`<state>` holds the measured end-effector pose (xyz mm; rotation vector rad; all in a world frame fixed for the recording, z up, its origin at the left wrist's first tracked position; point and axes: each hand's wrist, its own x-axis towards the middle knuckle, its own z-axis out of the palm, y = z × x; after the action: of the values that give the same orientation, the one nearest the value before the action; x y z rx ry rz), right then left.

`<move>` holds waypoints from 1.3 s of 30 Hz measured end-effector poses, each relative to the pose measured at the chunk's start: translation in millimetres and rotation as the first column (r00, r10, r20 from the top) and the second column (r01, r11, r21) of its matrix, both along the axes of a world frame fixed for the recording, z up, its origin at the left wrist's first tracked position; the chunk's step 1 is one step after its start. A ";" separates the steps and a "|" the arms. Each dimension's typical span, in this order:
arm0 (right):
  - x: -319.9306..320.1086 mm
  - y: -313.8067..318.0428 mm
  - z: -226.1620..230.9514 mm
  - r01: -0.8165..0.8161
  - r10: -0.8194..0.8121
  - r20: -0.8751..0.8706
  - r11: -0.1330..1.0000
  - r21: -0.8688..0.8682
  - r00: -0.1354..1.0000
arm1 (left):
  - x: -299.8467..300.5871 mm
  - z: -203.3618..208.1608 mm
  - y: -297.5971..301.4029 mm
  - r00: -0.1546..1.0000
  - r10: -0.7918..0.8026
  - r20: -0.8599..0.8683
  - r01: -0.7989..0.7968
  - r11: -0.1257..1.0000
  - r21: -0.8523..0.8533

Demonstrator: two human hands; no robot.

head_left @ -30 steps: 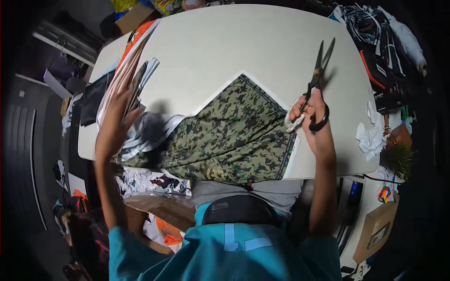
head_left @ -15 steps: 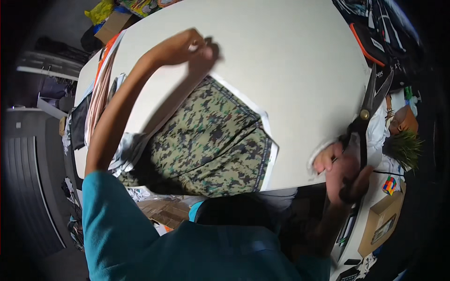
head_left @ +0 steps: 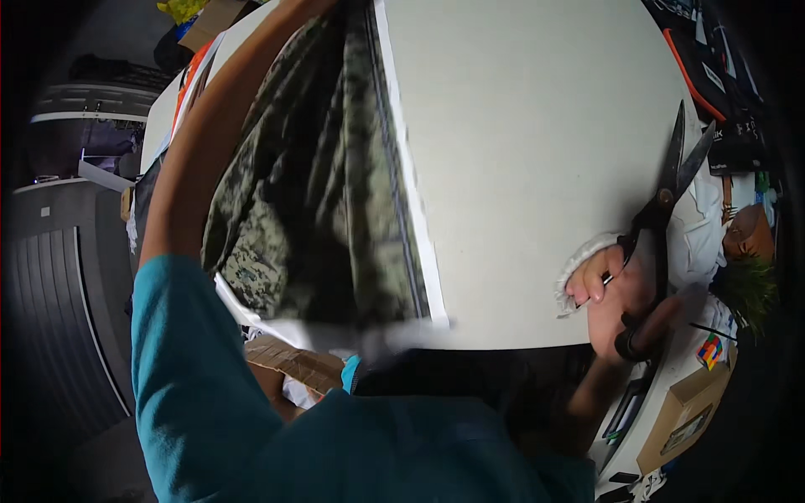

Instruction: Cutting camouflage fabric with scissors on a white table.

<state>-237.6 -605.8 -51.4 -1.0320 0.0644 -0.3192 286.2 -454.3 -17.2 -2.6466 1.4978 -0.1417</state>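
A camouflage cloth (head_left: 277,184) with a white border rises in folds from the near left of the table toward the top edge of the view. My left hand (head_left: 323,4) is mostly cut off there; the cloth hangs gathered from it, though the fingers do not show. At the right, my right hand (head_left: 616,289) is closed around the black handles of large scissors (head_left: 665,197), whose blades point away from me, slightly apart. A bunched white strip (head_left: 579,264) lies against the fingers of that hand. The cloth's near border is blurred.
The white table (head_left: 503,151) has a curved near edge. Along the right are an orange-edged black case (head_left: 692,75), a grassy plant (head_left: 742,285), a colourful puzzle cube (head_left: 710,350) and a cardboard box (head_left: 683,419). Another cardboard box (head_left: 293,365) stands below the table edge.
My left hand has moved up and away to the top edge. The camouflage cloth, flat on the table before, is now lifted and folded. My right hand has kept hold of the scissors.
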 end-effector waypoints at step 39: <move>-146.1 70.5 65.6 -0.727 0.512 -0.710 0.687 0.001 0.483 | -314.1 -5.6 4.8 0.529 -0.725 -0.442 0.558 0.689 -0.462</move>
<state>-383.7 -535.3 14.2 -1.3635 0.2817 0.7883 -27.8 -449.5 -22.8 -2.2087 2.8342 0.5559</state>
